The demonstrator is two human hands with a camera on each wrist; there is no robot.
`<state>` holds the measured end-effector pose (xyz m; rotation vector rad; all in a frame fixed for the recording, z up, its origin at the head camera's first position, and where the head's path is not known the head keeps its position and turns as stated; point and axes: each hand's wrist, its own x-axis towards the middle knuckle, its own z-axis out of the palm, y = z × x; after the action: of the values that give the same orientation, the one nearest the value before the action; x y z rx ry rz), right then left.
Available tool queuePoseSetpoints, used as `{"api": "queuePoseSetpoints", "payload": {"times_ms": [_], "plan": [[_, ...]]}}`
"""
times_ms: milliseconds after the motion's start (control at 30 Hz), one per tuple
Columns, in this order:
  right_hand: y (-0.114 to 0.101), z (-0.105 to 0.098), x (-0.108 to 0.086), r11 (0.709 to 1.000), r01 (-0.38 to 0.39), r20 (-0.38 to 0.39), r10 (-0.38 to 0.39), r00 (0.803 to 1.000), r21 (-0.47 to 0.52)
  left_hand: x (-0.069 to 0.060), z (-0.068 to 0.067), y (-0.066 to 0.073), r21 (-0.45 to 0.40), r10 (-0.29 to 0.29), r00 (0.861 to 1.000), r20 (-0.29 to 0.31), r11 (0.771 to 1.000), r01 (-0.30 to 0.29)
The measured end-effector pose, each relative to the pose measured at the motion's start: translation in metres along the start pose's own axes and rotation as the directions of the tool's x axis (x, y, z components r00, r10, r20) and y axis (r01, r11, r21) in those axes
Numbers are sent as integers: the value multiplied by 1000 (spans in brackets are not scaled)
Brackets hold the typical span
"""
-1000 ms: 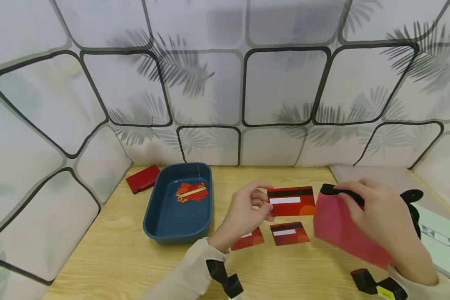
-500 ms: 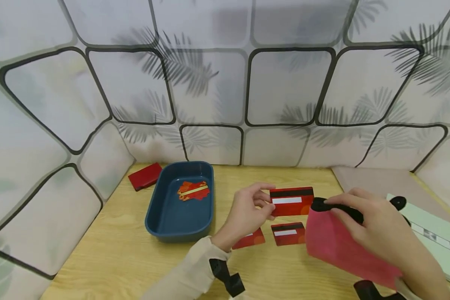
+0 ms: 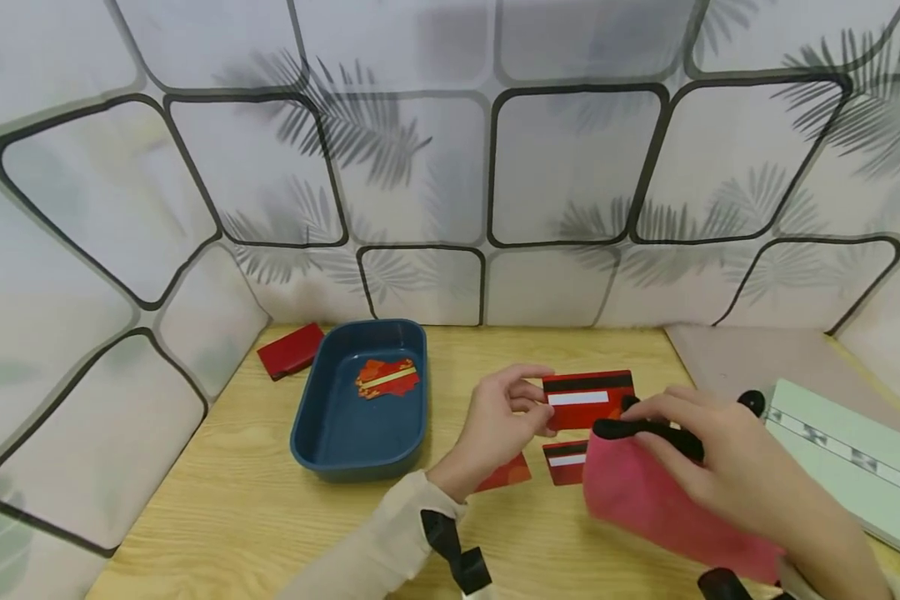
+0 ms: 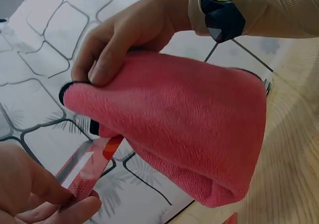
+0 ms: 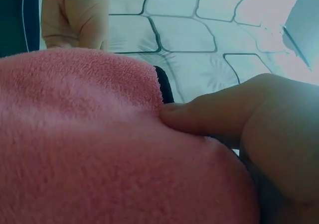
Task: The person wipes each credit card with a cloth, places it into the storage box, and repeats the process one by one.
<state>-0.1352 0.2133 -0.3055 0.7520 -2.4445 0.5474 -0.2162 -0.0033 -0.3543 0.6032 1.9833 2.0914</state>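
Raised above the table, a red card (image 3: 585, 398) with a dark stripe is pinched at its left edge by the left hand (image 3: 498, 425). The right hand (image 3: 727, 458) grips the black-trimmed top edge of a pink fuzzy pouch (image 3: 656, 500), thumb on the near side. In the left wrist view the pouch (image 4: 174, 119) hangs from the right hand (image 4: 127, 40), and the card's far end (image 4: 107, 147) meets its edge; whether it is inside cannot be told. The pouch (image 5: 89, 149) hides the card in the right wrist view.
Two more red cards lie below the hands, one (image 3: 566, 462) partly behind the pouch, the other (image 3: 508, 473) beside the left wrist. At left stand a blue tray (image 3: 356, 433) holding red-orange pieces (image 3: 387, 378) and a red wallet-like item (image 3: 291, 351). A pale green box (image 3: 855, 467) lies at right.
The right hand has moved left with the pouch, whose edge now overlaps the held card's lower right corner and covers part of a card on the table. The left hand has barely moved.
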Motion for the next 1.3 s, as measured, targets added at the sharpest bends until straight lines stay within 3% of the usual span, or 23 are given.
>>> {"api": "queuePoseSetpoints", "payload": {"times_ms": [167,367,500,667,833,1067,1300], "plan": [[3,-8,-1,1000,-16,21,16,1000,13,5,-1,-4,-78,-47,999,-13,996,46],[4,-2,1,997,33,16,-34,999,69,4,1,-9,-81,-75,997,-2,994,75],[1,14,6,995,56,29,-58,998,78,-2,6,-10,41,-27,999,37,999,26],[3,27,12,996,52,23,-54,998,67,-4,9,-7,216,43,994,105,974,-65],[11,33,11,999,41,-29,-40,999,27,-4,9,-7,189,43,985,170,979,-76],[15,34,12,998,61,-98,-57,994,33,-2,7,-2,110,31,984,175,993,-51],[12,32,14,999,39,-122,-37,992,14,-5,2,6,101,50,977,209,992,-72]]}}
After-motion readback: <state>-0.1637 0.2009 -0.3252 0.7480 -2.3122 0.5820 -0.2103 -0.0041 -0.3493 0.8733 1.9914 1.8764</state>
